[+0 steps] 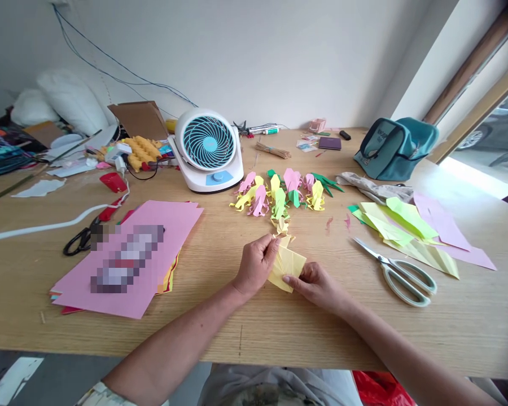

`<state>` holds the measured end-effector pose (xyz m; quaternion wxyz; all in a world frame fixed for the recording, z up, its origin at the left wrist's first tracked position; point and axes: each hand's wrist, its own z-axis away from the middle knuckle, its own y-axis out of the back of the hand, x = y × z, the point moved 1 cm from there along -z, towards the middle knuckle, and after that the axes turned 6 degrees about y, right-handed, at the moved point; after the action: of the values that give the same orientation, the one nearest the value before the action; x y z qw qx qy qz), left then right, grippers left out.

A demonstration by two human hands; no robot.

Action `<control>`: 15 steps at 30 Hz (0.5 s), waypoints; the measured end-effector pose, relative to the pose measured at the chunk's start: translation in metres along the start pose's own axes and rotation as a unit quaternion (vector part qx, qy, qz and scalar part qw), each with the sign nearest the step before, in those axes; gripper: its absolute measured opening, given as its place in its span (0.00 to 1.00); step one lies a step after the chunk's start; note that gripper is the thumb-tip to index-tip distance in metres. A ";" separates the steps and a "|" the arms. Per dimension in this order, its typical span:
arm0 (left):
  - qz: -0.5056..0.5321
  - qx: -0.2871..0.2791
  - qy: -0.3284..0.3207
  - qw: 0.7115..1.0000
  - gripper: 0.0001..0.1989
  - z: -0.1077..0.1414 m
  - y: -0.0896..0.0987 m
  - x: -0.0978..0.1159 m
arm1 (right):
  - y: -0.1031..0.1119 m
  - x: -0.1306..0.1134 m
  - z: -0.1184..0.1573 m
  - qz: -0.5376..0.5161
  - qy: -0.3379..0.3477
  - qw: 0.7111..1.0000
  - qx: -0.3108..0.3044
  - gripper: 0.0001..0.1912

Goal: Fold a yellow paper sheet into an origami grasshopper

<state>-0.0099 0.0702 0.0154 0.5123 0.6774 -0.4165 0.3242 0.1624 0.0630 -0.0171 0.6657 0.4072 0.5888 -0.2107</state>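
Folded yellow paper (294, 262) between two hands, over wooden surface (203, 338). Left hand (257, 262): fingers closed, pinching paper's upper left edge. Right hand (315, 285): thumb over lower right edge, fingers curled, gripping. Pink, yellow, green paper figures (280, 202) just beyond.

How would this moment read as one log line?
left hand: gripping folded yellow paper | right hand: pinching same paper | ahead: folded paper figures | right side: white-handled scissors
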 end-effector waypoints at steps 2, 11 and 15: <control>0.001 0.001 0.001 1.000 0.21 -0.001 0.000 0.000 | 0.000 0.002 0.000 0.003 -0.004 1.000 0.001 0.29; -0.006 -0.001 -0.004 1.000 0.20 -0.003 0.003 0.000 | -0.003 -0.006 0.002 -0.043 0.016 0.998 -0.051 0.26; 0.024 -0.007 0.017 1.000 0.20 -0.003 0.004 0.001 | -0.005 -0.003 0.002 -0.038 0.017 0.998 -0.042 0.26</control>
<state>-0.0131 0.0722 0.0183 0.5160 0.6582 -0.4262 0.3449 0.1593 0.0583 -0.0159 0.6634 0.3593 0.6239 -0.2040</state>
